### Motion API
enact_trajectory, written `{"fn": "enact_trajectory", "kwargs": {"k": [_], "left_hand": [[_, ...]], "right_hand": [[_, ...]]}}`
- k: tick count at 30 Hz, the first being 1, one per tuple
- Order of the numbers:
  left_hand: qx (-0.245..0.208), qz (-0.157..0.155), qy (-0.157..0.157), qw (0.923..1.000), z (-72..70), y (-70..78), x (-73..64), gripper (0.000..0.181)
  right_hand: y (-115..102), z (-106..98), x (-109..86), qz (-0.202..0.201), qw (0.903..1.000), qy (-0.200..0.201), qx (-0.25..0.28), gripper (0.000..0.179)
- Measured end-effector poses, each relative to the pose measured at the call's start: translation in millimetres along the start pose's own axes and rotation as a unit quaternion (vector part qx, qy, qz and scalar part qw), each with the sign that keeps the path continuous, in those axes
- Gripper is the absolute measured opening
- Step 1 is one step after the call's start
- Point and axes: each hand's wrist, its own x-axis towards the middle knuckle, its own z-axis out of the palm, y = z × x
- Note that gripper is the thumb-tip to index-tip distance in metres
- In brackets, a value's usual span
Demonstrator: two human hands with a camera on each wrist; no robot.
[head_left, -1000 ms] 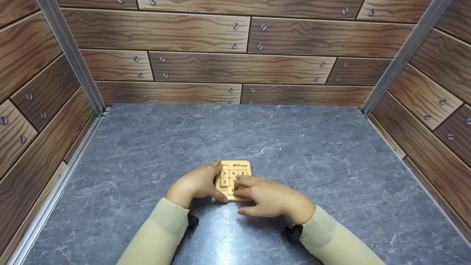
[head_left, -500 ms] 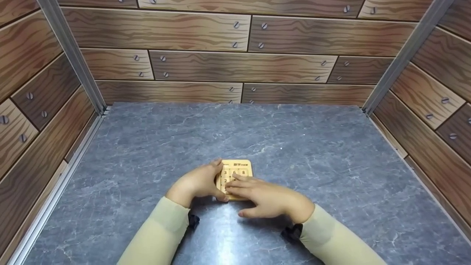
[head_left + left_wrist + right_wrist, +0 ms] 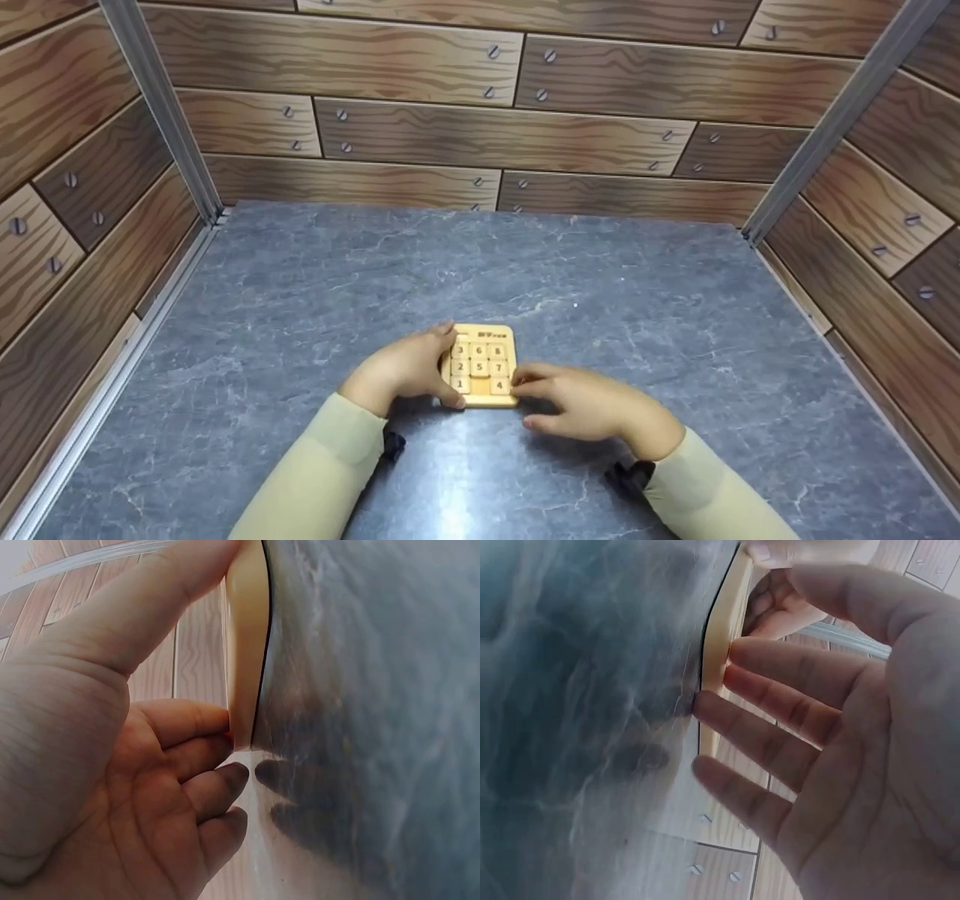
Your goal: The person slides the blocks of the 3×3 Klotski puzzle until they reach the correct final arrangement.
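Observation:
A yellow number sliding puzzle (image 3: 491,402) lies flat on the table, showing rows 3 6 8, then 2 5 7, then 1, a gap and 4. My left hand (image 3: 405,371) grips its left side, thumb at the near corner and fingers at the far one. In the left wrist view, the puzzle's pale edge (image 3: 249,637) runs between thumb and fingertips. My right hand (image 3: 581,405) is at the puzzle's right edge, fingertips beside tile 4 (image 3: 499,385). Its fingers (image 3: 765,739) are extended and loosely spread in the right wrist view, holding nothing.
The grey marbled tabletop (image 3: 420,262) spreads around the puzzle. Wood-patterned panels (image 3: 420,135) wall the back and both sides, with metal corner posts (image 3: 161,112) between them. A black strap (image 3: 630,476) sits at the right wrist.
Tile 1 has slid left from the bottom middle to the bottom left, so the gap is now in the middle. My right hand has drawn back rightward off the tiles; the left stays put.

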Motion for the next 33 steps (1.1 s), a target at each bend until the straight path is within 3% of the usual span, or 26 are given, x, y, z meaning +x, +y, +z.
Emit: {"fn": "enact_trajectory", "kwargs": {"k": [3,19,23,30,33], "left_hand": [[-0.005,0.0,-0.002,1.0,0.8,-1.2,0.4,0.123],[-0.005,0.004,-0.001,1.0,-0.2,-0.1,-0.4,0.123],[0.003,0.008,-0.001,1.0,0.4,-0.8,0.7,0.121],[0.003,0.005,-0.004,1.0,0.3,-0.4,1.2,0.124],[0.003,0.002,-0.004,1.0,-0.2,0.0,1.1,0.124]], "right_hand": [[-2,1,-1.1,0.009,0.9998,-0.016,-0.001,0.056],[-19,17,3.1,0.009,0.9981,-0.002,-0.06,0.073],[-18,18,3.3,0.015,0.9986,-0.004,-0.051,0.077],[-9,16,4.5,0.037,0.9984,0.039,-0.02,0.083],[-6,15,4.8,0.037,0.9986,0.029,-0.024,0.083]]}}
